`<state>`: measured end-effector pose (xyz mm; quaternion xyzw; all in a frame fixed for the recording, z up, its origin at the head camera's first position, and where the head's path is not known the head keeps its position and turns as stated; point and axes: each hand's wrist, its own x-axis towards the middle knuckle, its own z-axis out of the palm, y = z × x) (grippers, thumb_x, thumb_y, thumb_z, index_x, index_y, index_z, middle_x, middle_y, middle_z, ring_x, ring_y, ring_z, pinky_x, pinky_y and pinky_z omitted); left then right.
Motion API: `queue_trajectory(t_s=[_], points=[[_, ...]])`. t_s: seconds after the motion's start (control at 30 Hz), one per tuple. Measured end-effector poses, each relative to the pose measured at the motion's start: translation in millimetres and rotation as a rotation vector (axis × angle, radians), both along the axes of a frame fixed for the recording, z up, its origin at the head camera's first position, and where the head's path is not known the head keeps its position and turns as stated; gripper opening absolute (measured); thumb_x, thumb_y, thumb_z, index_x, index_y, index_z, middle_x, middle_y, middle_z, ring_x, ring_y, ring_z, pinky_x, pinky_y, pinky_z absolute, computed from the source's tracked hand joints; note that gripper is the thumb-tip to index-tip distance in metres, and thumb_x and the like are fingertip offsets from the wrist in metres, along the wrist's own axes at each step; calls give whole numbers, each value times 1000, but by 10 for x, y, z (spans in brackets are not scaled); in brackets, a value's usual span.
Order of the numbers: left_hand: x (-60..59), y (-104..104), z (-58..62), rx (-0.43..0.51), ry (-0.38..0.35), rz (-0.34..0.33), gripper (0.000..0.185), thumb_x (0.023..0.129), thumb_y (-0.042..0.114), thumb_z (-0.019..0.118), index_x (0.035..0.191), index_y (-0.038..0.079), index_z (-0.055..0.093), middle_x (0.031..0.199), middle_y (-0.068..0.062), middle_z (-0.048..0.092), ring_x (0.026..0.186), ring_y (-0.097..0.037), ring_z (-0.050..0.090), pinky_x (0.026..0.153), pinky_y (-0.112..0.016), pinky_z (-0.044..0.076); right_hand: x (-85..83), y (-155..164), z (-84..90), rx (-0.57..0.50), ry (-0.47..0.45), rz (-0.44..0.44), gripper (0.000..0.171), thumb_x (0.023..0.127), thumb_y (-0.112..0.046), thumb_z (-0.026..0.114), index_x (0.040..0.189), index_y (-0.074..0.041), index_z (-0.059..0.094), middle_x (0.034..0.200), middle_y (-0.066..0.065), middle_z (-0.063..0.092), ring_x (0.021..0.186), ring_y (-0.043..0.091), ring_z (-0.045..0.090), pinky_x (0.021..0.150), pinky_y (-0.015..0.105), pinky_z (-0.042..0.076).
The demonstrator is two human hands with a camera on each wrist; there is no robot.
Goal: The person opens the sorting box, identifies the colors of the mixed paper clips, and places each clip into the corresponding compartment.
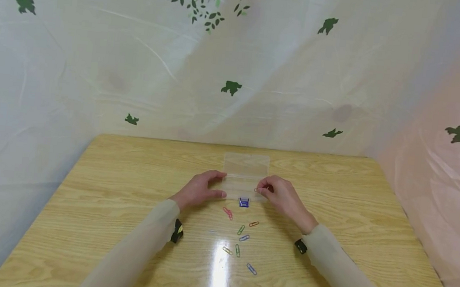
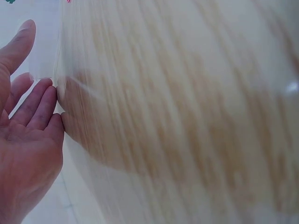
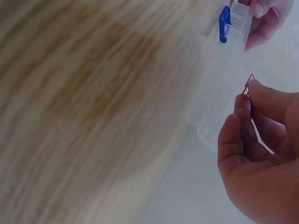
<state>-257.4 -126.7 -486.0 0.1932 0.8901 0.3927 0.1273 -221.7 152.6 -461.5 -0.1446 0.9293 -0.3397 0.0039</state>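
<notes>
A small clear plastic box (image 1: 244, 182) with a blue latch (image 1: 243, 202) lies open at the middle of the wooden table (image 1: 118, 183). My left hand (image 1: 202, 190) rests against the box's left side, fingers fairly straight (image 2: 35, 105). My right hand (image 1: 279, 195) pinches a red paper clip (image 3: 248, 85) between thumb and fingertips at the box's right edge (image 3: 219, 107). The blue latch (image 3: 224, 24) and fingertips of the left hand (image 3: 261, 21) show at the top of the right wrist view.
Several coloured paper clips (image 1: 240, 239) lie scattered on the table in front of the box, a red one (image 1: 228, 213) nearest my left hand. A pale curtain with green leaf prints (image 1: 231, 87) hangs behind and at both sides of the table.
</notes>
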Motion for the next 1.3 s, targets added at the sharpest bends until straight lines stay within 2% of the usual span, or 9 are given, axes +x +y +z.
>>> queue_trajectory(t_s=[0.4, 0.7, 0.87, 1.07, 1.3], points=[[-24, -13, -8, 2, -11, 2, 66, 92, 31, 80, 151, 15, 53, 154, -7, 53, 146, -28, 43, 123, -45, 31, -46, -41, -56, 46, 18, 21, 7, 98, -5, 72, 93, -10, 75, 93, 2, 70, 78, 15, 56, 69, 30, 48], [-36, -16, -36, 4, -2, 0, 66, 92, 31, 80, 151, 15, 53, 155, -7, 52, 146, -28, 42, 123, -45, 30, -8, -29, -63, 87, 74, 28, 4, 95, -6, 75, 98, -7, 78, 100, 6, 74, 83, 16, 62, 72, 33, 53], [-39, -18, -45, 13, -2, 2, 66, 92, 32, 80, 151, 15, 54, 155, -7, 52, 147, -28, 42, 123, -44, 30, 47, 2, -27, 46, 98, 37, 10, 96, -5, 73, 105, -5, 78, 106, 8, 74, 93, 21, 67, 82, 42, 58], [-16, -9, -33, 22, -5, 10, 66, 93, 32, 80, 151, 15, 54, 155, -7, 52, 147, -28, 42, 123, -44, 30, 142, 44, 24, -36, 93, 40, 17, 98, -6, 70, 114, -5, 75, 116, 10, 73, 110, 29, 68, 98, 52, 54], [1, 3, -32, 26, -8, 13, 66, 93, 32, 80, 151, 15, 53, 155, -6, 51, 147, -28, 42, 124, -44, 30, 286, 87, 49, -77, 91, 51, 22, 98, -6, 71, 119, -6, 73, 122, 10, 73, 120, 33, 65, 103, 55, 52]])
